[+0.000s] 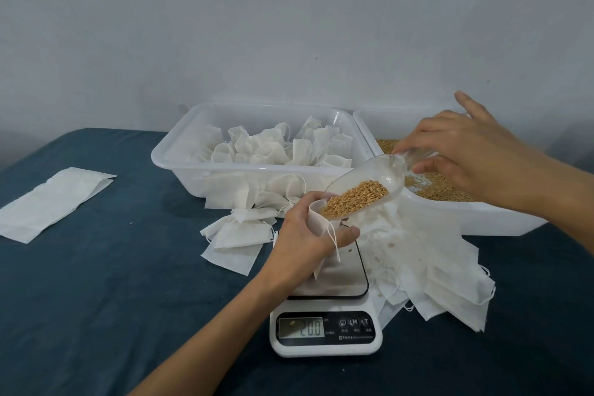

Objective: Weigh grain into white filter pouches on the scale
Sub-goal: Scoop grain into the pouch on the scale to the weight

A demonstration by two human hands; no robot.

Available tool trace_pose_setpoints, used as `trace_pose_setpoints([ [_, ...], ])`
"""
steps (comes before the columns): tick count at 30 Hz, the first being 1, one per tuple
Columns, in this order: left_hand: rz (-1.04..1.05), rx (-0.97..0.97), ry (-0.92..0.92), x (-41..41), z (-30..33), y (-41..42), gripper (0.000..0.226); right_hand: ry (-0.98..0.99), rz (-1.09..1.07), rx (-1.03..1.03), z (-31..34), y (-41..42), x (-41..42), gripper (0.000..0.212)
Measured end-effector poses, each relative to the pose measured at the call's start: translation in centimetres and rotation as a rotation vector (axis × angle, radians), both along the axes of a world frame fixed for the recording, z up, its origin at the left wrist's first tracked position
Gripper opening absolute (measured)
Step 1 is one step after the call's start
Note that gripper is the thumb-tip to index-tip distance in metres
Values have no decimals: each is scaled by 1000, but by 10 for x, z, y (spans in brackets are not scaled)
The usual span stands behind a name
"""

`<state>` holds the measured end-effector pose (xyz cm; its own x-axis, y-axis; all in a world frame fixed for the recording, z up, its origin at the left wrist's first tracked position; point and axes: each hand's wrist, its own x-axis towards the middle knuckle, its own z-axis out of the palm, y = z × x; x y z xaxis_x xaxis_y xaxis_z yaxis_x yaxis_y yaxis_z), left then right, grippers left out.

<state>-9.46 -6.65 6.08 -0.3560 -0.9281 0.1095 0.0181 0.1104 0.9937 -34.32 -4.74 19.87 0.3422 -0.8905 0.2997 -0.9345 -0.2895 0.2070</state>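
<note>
The left hand grips a soft white pouch above the steel scale; the right hand holds a clear scoop of grain at its mouth. Open blue cloth lies leftward.

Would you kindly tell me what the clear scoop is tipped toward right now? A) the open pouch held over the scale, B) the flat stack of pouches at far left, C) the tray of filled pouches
A: the scoop, held by the right hand, tilts its grain into the mouth of the pouch gripped by the left hand above the scale.
</note>
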Motion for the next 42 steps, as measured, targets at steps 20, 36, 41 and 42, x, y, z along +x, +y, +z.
trace_pose_setpoints([
  [20,-35,-8,27,0,1,0,46,-109,-1,71,-9,-1,-4,30],
  [36,0,17,33,1,3,1,48,-5,12,-22,-5,4,2,34],
  [41,-35,31,72,1,4,1,53,-29,-8,21,-9,2,0,32],
  [42,-40,35,75,1,4,1,54,-43,-13,35,-10,2,-1,31],
])
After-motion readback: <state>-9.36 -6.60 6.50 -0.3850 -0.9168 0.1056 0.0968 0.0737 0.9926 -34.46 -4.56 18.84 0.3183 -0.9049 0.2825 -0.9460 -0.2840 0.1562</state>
